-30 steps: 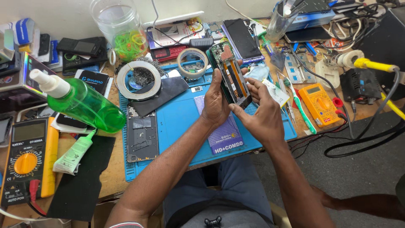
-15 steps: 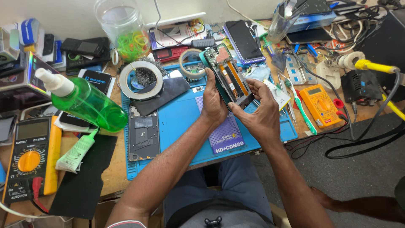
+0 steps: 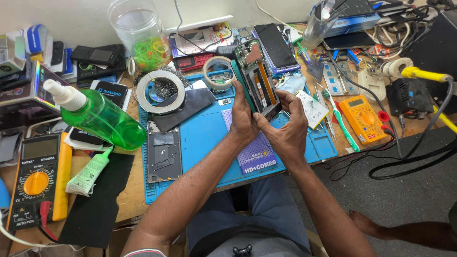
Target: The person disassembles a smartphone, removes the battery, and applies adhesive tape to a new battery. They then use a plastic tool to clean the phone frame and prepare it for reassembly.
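Wooden table [image 3: 128,202], cluttered edge to edge. Blue work mat [image 3: 209,138] sits at its centre, in front of the person. Green spray bottle [image 3: 102,116] lies on its side left of the mat, nozzle pointing up-left. Yellow multimeter [image 3: 40,178] near the left edge, a smaller orange one [image 3: 364,118] right of the mat. Clear jar [image 3: 140,31] of rubber bands stands at the back. Two tape rolls: the wide one [image 3: 161,93] overlaps the mat's upper-left corner, the smaller one [image 3: 218,72] is just above the mat. Flat phone frame [image 3: 164,154] lies on the mat's left side.

Opened phone [image 3: 257,81] (back off, board and internals exposed) is held above the mat, tilted, top end away from the person. Left hand [image 3: 243,116] is closed around its left edge, thumb on the face. Right hand [image 3: 285,126] grips the lower right corner, fingers curled, thumb pressing the bottom end. Both hands touch each other under the phone.
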